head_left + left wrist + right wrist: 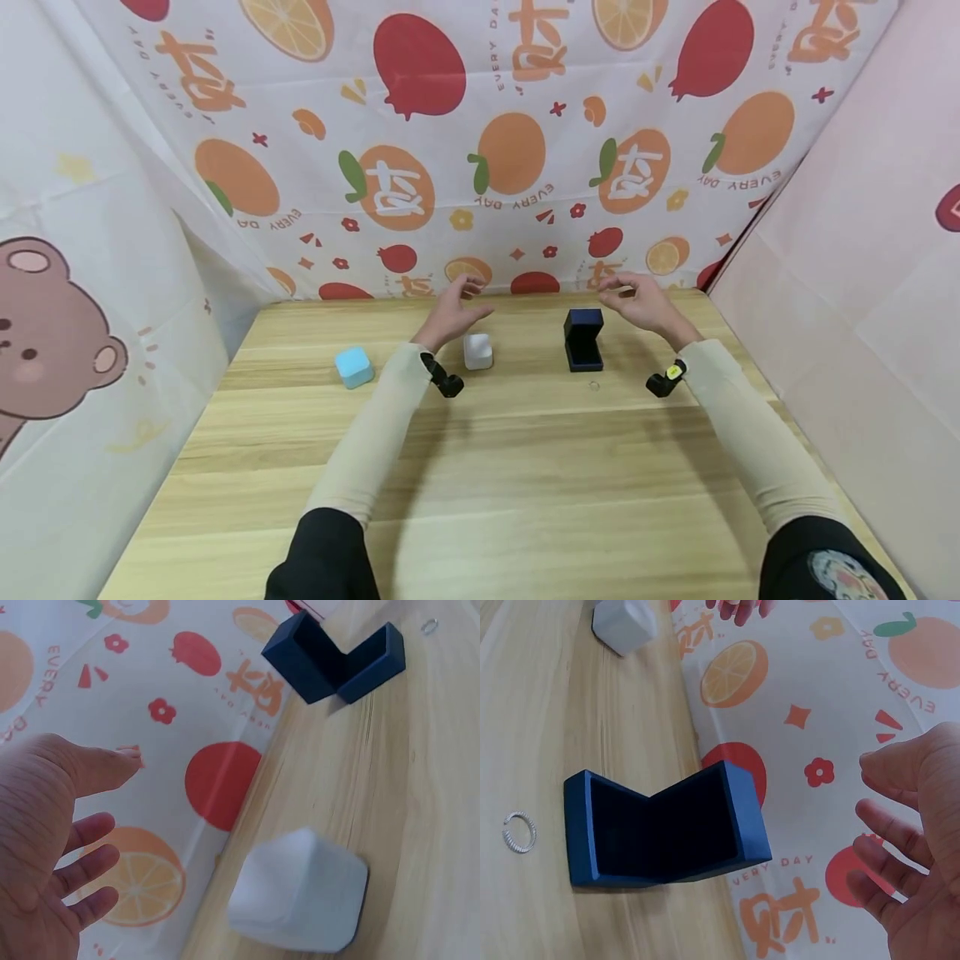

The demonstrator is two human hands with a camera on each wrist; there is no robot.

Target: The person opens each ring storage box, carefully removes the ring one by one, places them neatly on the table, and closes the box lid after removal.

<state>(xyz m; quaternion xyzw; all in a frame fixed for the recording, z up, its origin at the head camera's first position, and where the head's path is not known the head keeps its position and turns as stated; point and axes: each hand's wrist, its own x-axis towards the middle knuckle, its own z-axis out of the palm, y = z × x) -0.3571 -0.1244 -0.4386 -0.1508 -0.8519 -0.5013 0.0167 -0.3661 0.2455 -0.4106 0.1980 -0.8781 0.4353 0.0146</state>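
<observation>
My left hand (453,313) hovers over the back of the table, fingers relaxed and holding nothing. Just below and right of it stands a small white rounded box (477,352). My right hand (640,302) is raised at the right, its fingers loosely bent with nothing in them. Left of that hand a dark blue ring box (584,340) sits with its lid up; the inside looks dark in the right wrist view. In front of the box lies a silver ring (520,832) with a twisted band and a small gap, flat on the wood.
A light blue block-shaped box (354,367) lies left of my left forearm on the wooden table (525,500). A fruit-printed cloth (465,167) hangs right behind the table's back edge. Pale cloth walls stand on both sides.
</observation>
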